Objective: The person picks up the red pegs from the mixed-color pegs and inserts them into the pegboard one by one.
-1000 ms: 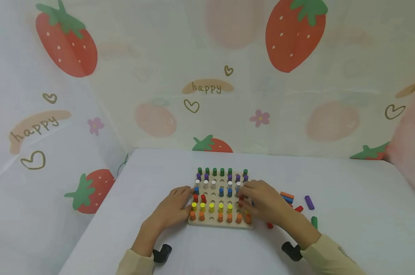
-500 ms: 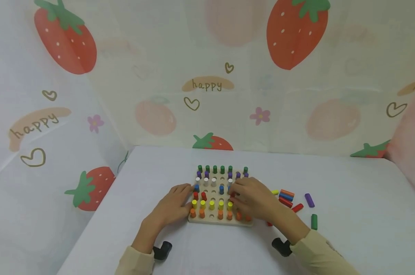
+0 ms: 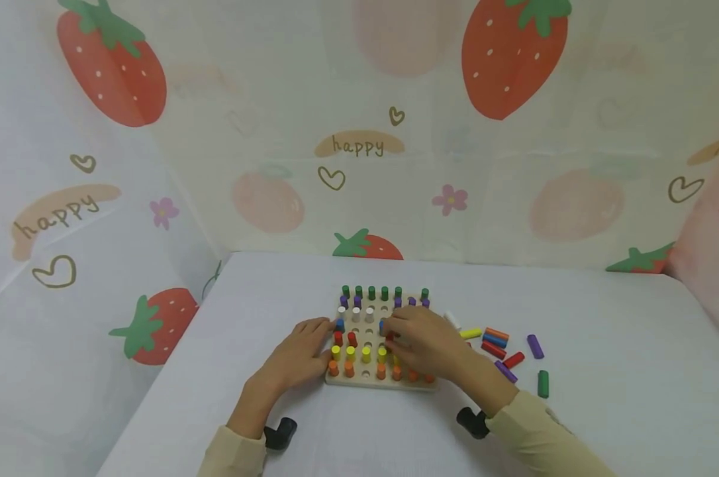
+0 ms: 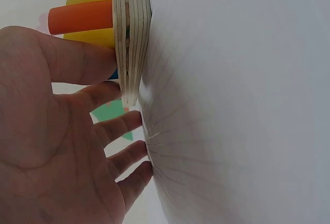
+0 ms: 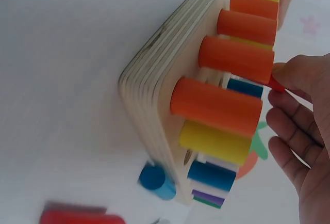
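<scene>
A wooden pegboard carries rows of upright coloured pegs: green, purple, white, blue, red, yellow and orange. Between thumb and fingertips, my right hand pinches a red peg above the red row, right of two standing red pegs. Whether that peg touches a hole is hidden by the hand. My left hand rests at the board's left side. In the left wrist view its thumb presses near the layered board edge, and its other fingers reach down to the table, fairly straight.
Loose pegs lie right of the board, among them yellow, orange, purple and green ones. A blue peg lies beside the board's right edge. A strawberry-print curtain stands behind the white table.
My right hand has moved left across the board with the red peg, uncovering more loose pegs on the right. The left hand has stayed at the board's left side.
</scene>
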The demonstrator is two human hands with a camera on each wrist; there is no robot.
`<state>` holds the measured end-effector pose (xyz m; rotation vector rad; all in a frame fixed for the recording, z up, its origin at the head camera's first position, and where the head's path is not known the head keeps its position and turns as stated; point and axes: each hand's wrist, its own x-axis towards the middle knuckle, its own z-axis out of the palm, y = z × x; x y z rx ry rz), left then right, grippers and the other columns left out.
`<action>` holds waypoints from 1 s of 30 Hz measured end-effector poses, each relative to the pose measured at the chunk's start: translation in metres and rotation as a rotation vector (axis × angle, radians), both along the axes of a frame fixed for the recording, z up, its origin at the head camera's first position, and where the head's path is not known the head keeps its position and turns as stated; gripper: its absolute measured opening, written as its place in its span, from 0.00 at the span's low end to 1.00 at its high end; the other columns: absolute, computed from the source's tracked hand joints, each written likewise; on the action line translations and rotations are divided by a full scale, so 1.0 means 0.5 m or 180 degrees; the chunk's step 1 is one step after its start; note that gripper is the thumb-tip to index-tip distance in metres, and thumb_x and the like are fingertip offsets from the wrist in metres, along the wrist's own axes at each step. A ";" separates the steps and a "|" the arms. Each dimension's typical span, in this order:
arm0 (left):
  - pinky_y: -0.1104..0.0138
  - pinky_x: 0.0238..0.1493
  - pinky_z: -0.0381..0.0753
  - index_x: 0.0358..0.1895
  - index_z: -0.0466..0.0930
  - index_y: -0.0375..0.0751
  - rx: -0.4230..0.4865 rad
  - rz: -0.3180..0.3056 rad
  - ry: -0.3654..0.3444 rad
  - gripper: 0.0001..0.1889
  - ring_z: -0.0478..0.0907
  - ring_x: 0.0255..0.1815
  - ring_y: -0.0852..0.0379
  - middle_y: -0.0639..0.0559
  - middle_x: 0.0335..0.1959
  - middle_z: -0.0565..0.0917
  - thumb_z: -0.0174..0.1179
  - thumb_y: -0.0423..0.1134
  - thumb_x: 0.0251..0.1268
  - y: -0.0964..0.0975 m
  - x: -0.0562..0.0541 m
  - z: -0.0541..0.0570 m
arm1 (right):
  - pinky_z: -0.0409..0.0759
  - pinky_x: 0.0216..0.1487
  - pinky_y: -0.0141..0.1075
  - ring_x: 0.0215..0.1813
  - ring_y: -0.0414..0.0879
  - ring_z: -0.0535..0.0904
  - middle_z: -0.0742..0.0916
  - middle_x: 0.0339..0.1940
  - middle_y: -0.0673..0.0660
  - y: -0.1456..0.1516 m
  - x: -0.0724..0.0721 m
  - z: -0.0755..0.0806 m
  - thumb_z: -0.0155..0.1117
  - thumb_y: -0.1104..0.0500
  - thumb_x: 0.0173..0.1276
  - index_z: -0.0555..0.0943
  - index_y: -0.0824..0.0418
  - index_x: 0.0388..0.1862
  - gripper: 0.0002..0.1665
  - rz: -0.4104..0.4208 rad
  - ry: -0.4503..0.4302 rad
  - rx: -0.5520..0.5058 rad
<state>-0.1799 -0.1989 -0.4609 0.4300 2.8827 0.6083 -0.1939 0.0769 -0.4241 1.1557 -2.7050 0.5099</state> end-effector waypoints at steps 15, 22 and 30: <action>0.40 0.83 0.65 0.79 0.67 0.39 0.0020 0.0006 -0.0002 0.32 0.62 0.85 0.39 0.41 0.82 0.69 0.52 0.43 0.74 0.000 -0.001 -0.007 | 0.88 0.51 0.34 0.44 0.40 0.82 0.89 0.40 0.47 -0.039 -0.012 -0.002 0.74 0.55 0.71 0.90 0.53 0.47 0.08 0.0018 -0.0158 -0.0015; 0.40 0.83 0.64 0.79 0.68 0.39 0.0013 0.0030 -0.0003 0.31 0.61 0.85 0.39 0.41 0.82 0.68 0.54 0.43 0.75 -0.002 -0.003 -0.001 | 0.88 0.53 0.37 0.44 0.43 0.83 0.90 0.40 0.48 -0.053 -0.018 -0.002 0.75 0.55 0.70 0.89 0.53 0.45 0.07 0.0063 -0.0086 -0.0093; 0.40 0.83 0.65 0.79 0.68 0.39 0.0030 -0.0022 0.0029 0.31 0.62 0.84 0.39 0.41 0.81 0.69 0.53 0.43 0.75 -0.003 -0.006 -0.002 | 0.85 0.49 0.34 0.42 0.41 0.82 0.90 0.40 0.47 -0.059 -0.024 -0.009 0.74 0.55 0.71 0.89 0.53 0.44 0.06 0.0039 -0.0153 -0.0097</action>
